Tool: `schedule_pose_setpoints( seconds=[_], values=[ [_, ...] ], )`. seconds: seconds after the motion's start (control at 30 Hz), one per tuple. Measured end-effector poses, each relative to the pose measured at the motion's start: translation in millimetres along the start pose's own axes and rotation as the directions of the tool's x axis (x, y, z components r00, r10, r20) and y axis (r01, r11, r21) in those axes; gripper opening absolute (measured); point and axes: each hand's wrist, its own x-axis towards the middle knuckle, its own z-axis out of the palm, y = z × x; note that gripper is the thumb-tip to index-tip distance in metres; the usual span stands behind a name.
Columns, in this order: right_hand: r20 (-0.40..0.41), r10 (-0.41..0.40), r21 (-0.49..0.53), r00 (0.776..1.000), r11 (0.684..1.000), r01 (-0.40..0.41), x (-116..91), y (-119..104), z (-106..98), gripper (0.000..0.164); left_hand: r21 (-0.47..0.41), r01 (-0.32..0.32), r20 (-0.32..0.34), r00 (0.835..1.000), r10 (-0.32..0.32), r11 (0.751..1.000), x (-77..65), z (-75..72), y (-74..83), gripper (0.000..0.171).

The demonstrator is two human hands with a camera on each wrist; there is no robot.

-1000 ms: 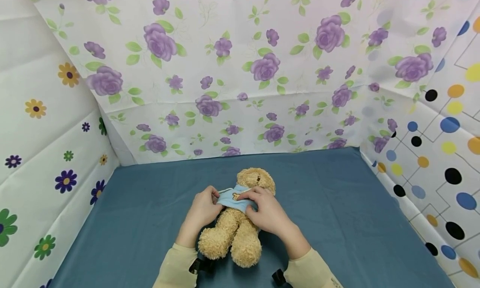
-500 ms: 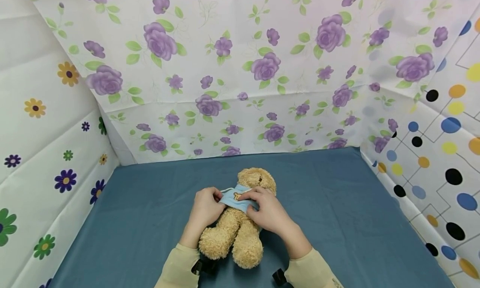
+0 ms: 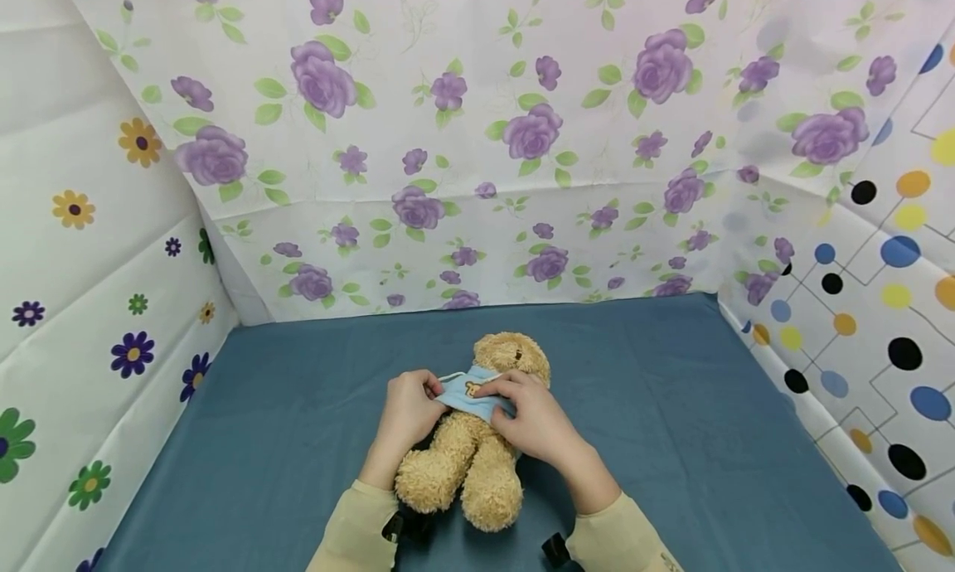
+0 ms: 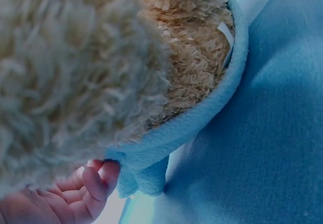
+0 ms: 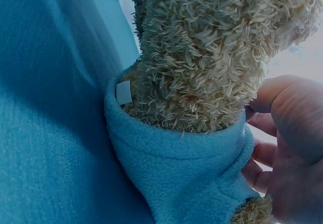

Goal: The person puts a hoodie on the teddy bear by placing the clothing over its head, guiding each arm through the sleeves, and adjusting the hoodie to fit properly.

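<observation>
A tan plush teddy bear (image 3: 492,468) lies on its back on the blue cloth, its head away from me and its legs toward me. It wears a light blue fleece shirt (image 3: 466,399) with a small bear patch on the front. My left hand (image 3: 409,410) pinches the shirt's left edge between thumb and fingers. On the other side my right hand (image 3: 533,414) holds the shirt, its thumb by the hem and its fingers across the front. In the right wrist view a white tag (image 5: 123,92) shows inside the hem. The bear's far arm is hidden under my right hand.
A dark blue cloth (image 3: 298,439) covers the tabletop. White sheeting with purple roses (image 3: 418,207) stands behind it, with a flowered sheet (image 3: 82,307) on the left and a dotted sheet (image 3: 880,307) on the right.
My left hand has shifted slightly right with the shirt's edge, and the shirt spreads a little less on that side. My right hand stays nearly still on the shirt.
</observation>
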Motion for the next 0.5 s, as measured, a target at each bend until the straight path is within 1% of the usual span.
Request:
schedule_pose_setpoints(
  seconds=[0.1,0.2,0.3,0.37,0.5],
  values=[
    [0.003,0.000,0.005,1.000,1.000,0.000,0.2,0.9,0.2,0.033,-0.013,0.012,0.021,1.000,-0.012,1.000,1.2,-2.6,-0.5,0.019],
    [0.013,0.000,0.015,1.000,1.000,0.000,0.5,2.4,0.6,0.033,-0.063,0.041,0.080,0.996,-0.036,0.997,1.7,-8.9,-2.7,0.021],
    [0.024,0.003,0.023,1.000,1.000,-0.003,0.8,3.1,-0.1,0.034,-0.116,0.070,0.150,0.987,-0.053,0.991,2.0,-16.4,-4.7,0.021],
    [0.029,0.005,0.025,1.000,1.000,-0.006,1.0,3.0,-0.8,0.034,-0.151,0.069,0.183,0.982,-0.041,0.986,1.0,-21.4,-5.1,0.019],
    [0.032,0.008,0.025,0.999,1.000,-0.009,1.1,2.4,-1.7,0.034,-0.215,0.067,0.229,0.973,-0.016,0.974,-0.3,-24.9,-5.4,0.015]
  ],
)
